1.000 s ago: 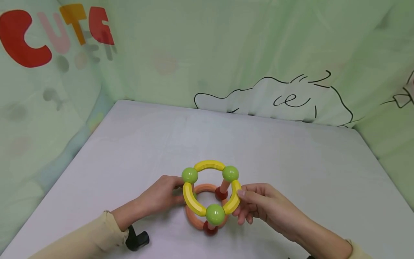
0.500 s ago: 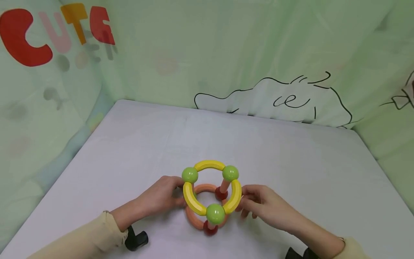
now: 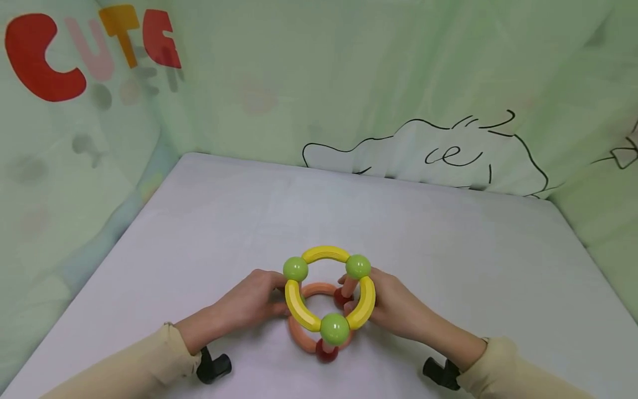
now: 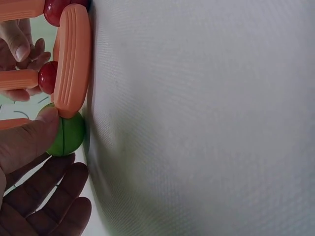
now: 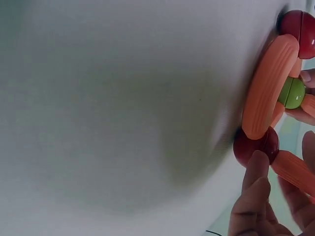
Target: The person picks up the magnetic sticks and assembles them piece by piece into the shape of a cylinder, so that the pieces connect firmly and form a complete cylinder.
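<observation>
A toy frame of balls and curved rods stands on the white table. Its upper ring joins yellow rods [image 3: 301, 308] with green balls [image 3: 335, 329]; orange posts link it to a lower ring of orange rods [image 4: 74, 61]. My left hand [image 3: 251, 302] pinches the lower ring's green ball [image 4: 69, 135], thumb on top of it in the left wrist view. On the opposite side, my right hand [image 3: 399, 305] has its fingers around a lower red ball [image 5: 253, 147] and the foot of its post [image 5: 295, 171]. The upper ring partly hides these fingertips in the head view.
The white table [image 3: 239, 216] stretches behind the toy to a green printed curtain [image 3: 239, 83]. A dark wrist-worn device [image 3: 213, 367] sits by the left cuff and another dark device [image 3: 441, 373] by the right cuff.
My right hand has left the upper yellow rod, dropped beside the toy, then moved left to the lower red ball and post. The left hand and toy stay nearly still.
</observation>
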